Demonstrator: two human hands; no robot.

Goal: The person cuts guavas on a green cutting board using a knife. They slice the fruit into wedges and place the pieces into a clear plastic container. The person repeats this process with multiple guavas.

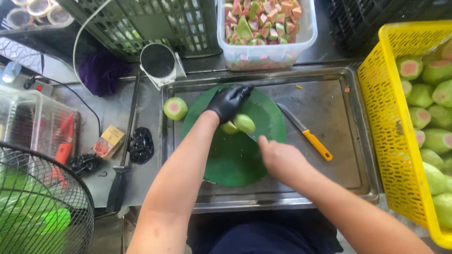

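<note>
Gloved left hand [229,102] on guava [238,124] (mid-board)

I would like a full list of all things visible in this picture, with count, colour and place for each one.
cutting board: 1, green, round, in the metal tray
metal tray: 1, silver, centre of the counter
guava pieces: 2, pale green, on the board under the left hand
guava half: 1, green with pink flesh, in the tray left of the board
knife: 1, yellow handle, lying in the tray right of the board
clear tub: 1, full of cut pink and green fruit, top centre
yellow basket: 1, with halved guavas, right edge
fan: 1, black grille, bottom left
purple cloth: 1, top left
left hand: black glove, on the guava pieces
right hand: bare, closed over the board; what it holds is hidden
</note>
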